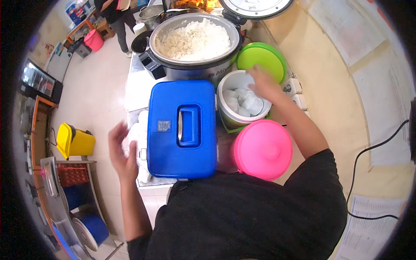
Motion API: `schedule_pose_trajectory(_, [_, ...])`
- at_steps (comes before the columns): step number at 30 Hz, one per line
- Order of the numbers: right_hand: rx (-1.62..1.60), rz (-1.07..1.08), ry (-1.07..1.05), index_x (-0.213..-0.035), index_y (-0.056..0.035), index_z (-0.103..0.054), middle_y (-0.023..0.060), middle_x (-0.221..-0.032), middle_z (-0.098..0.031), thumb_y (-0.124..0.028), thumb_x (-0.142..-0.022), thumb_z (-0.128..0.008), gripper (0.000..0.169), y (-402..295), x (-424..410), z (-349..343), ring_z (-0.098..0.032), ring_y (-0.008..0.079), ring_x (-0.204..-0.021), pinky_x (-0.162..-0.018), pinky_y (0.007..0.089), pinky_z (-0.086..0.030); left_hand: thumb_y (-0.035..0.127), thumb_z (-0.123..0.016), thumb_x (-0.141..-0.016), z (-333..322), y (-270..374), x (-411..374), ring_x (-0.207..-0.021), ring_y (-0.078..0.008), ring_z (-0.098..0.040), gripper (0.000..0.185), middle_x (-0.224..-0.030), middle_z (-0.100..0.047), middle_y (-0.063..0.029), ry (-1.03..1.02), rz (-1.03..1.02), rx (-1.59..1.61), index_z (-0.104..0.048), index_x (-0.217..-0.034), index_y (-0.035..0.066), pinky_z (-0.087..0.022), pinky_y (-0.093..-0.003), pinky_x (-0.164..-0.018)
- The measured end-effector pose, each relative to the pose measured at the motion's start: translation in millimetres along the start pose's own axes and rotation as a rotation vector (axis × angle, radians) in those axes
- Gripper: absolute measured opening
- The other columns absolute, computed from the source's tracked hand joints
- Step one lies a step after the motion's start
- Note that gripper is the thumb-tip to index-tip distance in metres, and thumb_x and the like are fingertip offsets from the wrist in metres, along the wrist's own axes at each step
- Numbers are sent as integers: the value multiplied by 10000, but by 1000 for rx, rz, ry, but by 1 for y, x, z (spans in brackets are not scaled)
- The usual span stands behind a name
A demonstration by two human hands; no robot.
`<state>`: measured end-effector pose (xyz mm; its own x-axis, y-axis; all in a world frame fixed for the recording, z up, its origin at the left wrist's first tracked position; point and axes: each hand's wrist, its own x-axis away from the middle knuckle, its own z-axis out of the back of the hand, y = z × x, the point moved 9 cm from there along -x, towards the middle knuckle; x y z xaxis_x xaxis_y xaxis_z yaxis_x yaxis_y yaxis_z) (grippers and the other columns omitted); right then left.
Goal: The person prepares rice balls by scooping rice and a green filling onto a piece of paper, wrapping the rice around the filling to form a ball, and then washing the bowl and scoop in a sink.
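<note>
My right hand, blurred by motion, is over the far right rim of a white round container that holds several white wrapped bundles. Whether its fingers touch anything cannot be told. My left hand is raised with fingers apart, left of a blue lidded box with a recessed handle, and holds nothing. White bundles lie on the table at the box's left side. A green lid leans behind the white container, and a pink lidded container stands nearer me. Beyond the box is an open rice cooker full of white rice.
The cooker's raised lid is at the top right. Wall sockets and a black cable are on the right. On the left stand a yellow bin and a metal cart. A person stands at the upper left.
</note>
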<state>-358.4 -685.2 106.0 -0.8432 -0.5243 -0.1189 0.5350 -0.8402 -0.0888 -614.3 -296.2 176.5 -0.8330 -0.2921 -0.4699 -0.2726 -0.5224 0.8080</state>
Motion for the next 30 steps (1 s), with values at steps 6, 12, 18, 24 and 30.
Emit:
schedule_pose_trajectory(6, [197, -108, 145, -1193, -114, -612, 208, -1208, -542, -74, -780, -654, 417, 43, -9, -24, -623, 396, -986, -815, 512, -527, 129, -574, -983, 94, -128, 131, -1060, -174, -579, 308, -1138, -606, -121, 337, 372, -42, -547, -1237, -43, -476, -305, -942])
schedule_pose_trajectory(12, [155, -336, 191, -1185, -97, -609, 249, -1278, -522, -125, -800, -626, 387, 64, -12, 32, -631, 410, -1007, -813, 489, -536, 173, -565, -993, 135, -218, 293, -839, -133, -584, 209, -941, -623, -63, 463, 569, -106, -610, -1052, -22, -504, -293, -737])
schedule_pose_trajectory(18, [-221, -484, -51, -1269, -33, -544, 257, -1224, -598, -351, -766, -702, 615, 55, -4, 103, -626, 313, -1102, -914, 429, -505, 304, -426, -1026, 181, -289, 533, -605, -285, -544, 504, -630, -552, -173, 197, 1074, -736, -542, -700, -63, -387, -463, -601])
schedule_pose_trajectory(24, [-139, -383, 57, -1223, -38, -552, 240, -1154, -630, -281, -812, -668, 492, 55, 18, -43, -598, 384, -1101, -957, 434, -460, 192, -459, -941, 195, -381, 716, -620, -377, -575, 350, -796, -666, -255, -81, 1229, -412, -643, -755, -41, -475, -486, -686])
schedule_pose_trajectory(30, [387, -440, 206, -1320, -29, -501, 221, -1203, -607, -331, -812, -707, 626, 28, 30, 20, -572, 433, -1110, -980, 478, -445, 42, -466, -860, 205, -414, 605, -602, -183, -591, 188, -711, -621, -104, 14, 1187, -43, -639, -933, 23, -476, -333, -533])
